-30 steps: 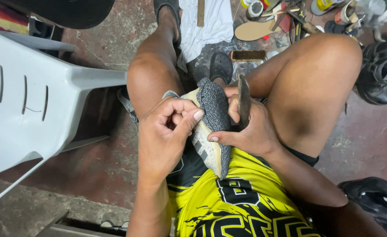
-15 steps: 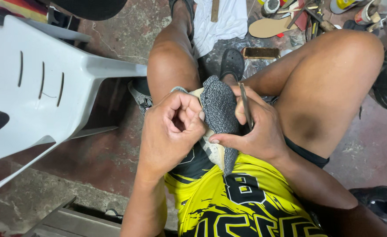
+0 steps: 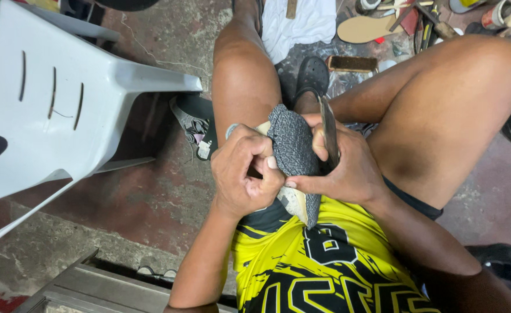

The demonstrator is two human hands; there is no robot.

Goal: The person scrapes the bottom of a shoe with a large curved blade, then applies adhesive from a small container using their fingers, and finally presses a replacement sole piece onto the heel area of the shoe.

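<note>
A grey knit shoe (image 3: 293, 152) with a pale sole lies between my bare knees, toe pointing away from me. My left hand (image 3: 245, 174) grips its left side, fingers curled against the fabric edge. My right hand (image 3: 342, 168) clamps the shoe from the right with the thumb along its lower edge, and also holds a thin flat metal blade (image 3: 328, 128) that points away from me. I sit in a yellow and black jersey (image 3: 319, 261).
A white plastic chair (image 3: 41, 104) stands at the left. On the floor lie a black clog (image 3: 312, 74), a dark shoe (image 3: 194, 119), a wooden brush (image 3: 351, 64), a tan insole (image 3: 364, 28), a white cloth (image 3: 296, 23) and several tools.
The view has shifted slightly. My left fingers have curled tighter against the shoe's edge; the right hand keeps its grip on shoe and blade.
</note>
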